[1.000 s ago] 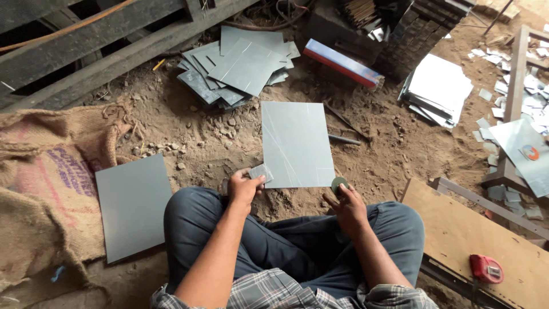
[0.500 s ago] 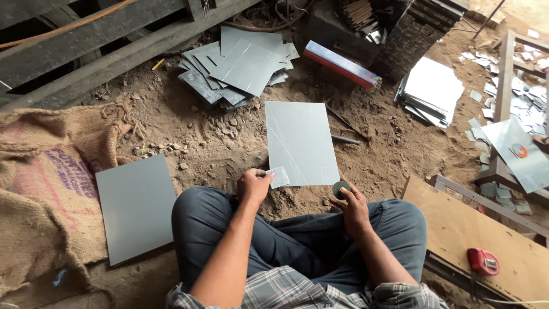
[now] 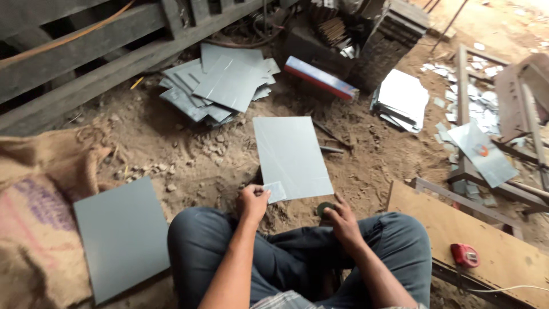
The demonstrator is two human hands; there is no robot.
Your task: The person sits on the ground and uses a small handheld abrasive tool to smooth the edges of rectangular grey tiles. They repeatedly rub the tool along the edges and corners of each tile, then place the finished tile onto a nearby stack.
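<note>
I sit cross-legged on the dirt floor. My left hand (image 3: 252, 201) pinches a small grey offcut piece (image 3: 275, 191) at the near left corner of a grey rectangular sheet (image 3: 291, 156) lying on the ground in front of me. My right hand (image 3: 341, 215) rests by my right knee, fingers on a small round dark-green object (image 3: 325, 208) just below the sheet's near edge. Whether that hand grips it or only touches it is unclear.
A second grey sheet (image 3: 122, 236) lies at my left on burlap sacking (image 3: 34, 217). A heap of grey sheets (image 3: 220, 83) is farther off, white sheets (image 3: 403, 98) to the right. A plywood board (image 3: 486, 246) carries a red tape measure (image 3: 464, 254).
The view has shifted slightly. My left hand has lifted the small grey piece a little at the sheet's corner. My right hand stays on the round green object.
</note>
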